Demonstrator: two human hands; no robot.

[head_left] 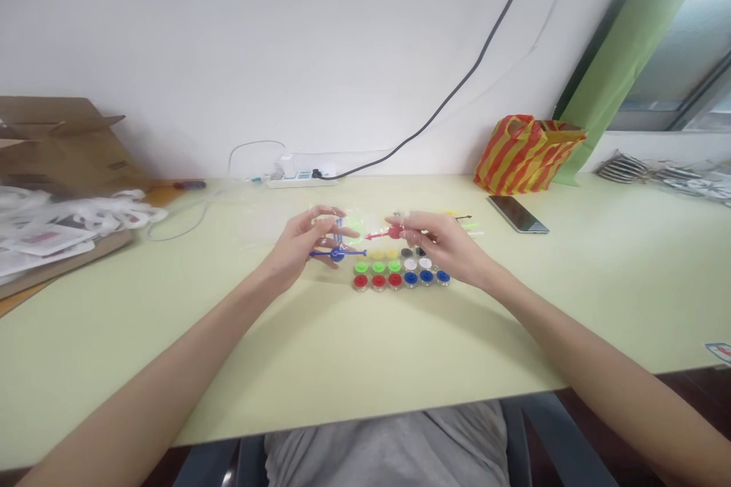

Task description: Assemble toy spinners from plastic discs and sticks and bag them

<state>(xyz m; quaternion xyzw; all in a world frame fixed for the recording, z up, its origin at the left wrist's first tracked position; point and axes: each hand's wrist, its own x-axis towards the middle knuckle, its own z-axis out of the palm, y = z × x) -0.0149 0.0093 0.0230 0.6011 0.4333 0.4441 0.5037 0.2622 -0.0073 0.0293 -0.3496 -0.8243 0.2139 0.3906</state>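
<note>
My left hand (300,243) is curled around a blue arrow-shaped plastic piece (338,253), with its round middle by my fingers. Blue bars and a clear, shiny surface also show between these fingers. In my right hand (439,236), a red arrow-shaped plastic piece (394,232) is pinched, its tip pointing left toward my other hand. Just below the hands stand small round clear containers in rows: red ones (378,281), green ones (378,268), blue ones (426,276) and white ones (418,264). Yellow ones (384,254) and black ones (406,253) are partly hidden behind.
Behind my right hand lie thin yellow and black pieces (461,217). A phone (518,214) and a striped bag (522,156) are at the right. A power strip (301,176) sits by the wall. At left are a cardboard box (68,148) and white plastic packaging (62,224).
</note>
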